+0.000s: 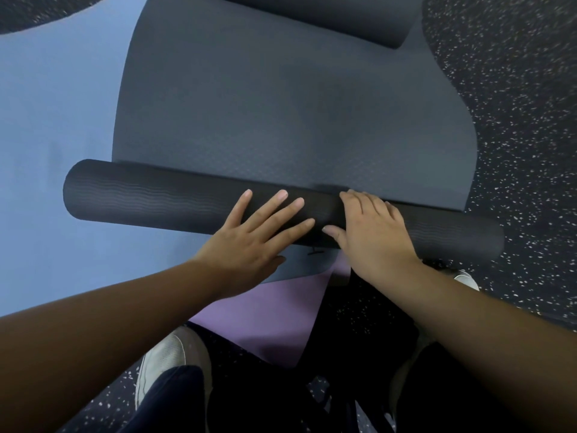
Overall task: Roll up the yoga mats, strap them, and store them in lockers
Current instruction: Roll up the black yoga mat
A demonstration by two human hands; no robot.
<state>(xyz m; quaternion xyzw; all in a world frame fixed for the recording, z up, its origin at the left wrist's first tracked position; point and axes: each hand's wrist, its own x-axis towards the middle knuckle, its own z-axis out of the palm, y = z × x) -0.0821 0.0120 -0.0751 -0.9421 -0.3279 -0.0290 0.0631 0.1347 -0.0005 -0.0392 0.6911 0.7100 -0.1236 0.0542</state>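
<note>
- Nearest: my legs in dark trousers, left shoe (165,364) pale, standing on the speckled dark floor (515,120); the toe of my right shoe (466,279) shows past my right forearm.
- Between my feet: a purple mat (268,310), flat, partly under the dark one's near edge.
- A black strap (359,307) (or band, hard to make out against my trousers) hangs down from the roll's near side towards me.
- Left hand (249,242): palm down, fingers straight and spread, pressing flat on the rolled part of the dark grey mat (281,114). Gripping nothing.
- Right hand (371,232): just beside the left, thumb tip nearly touching the left's fingertips; fingers bent over the far side of the roll (140,195), thumb on the near side. Holds the roll.
- Roll lies crosswise in front of me, wavy rib texture on its outer face, left end over the blue mat (56,120), right end over the speckled floor.
- Beyond the roll: the rest of the dark grey mat is flat, its right edge wavy.
- Farthest: that mat's far end curls up into a loose second roll (327,17) at the top of view.
</note>
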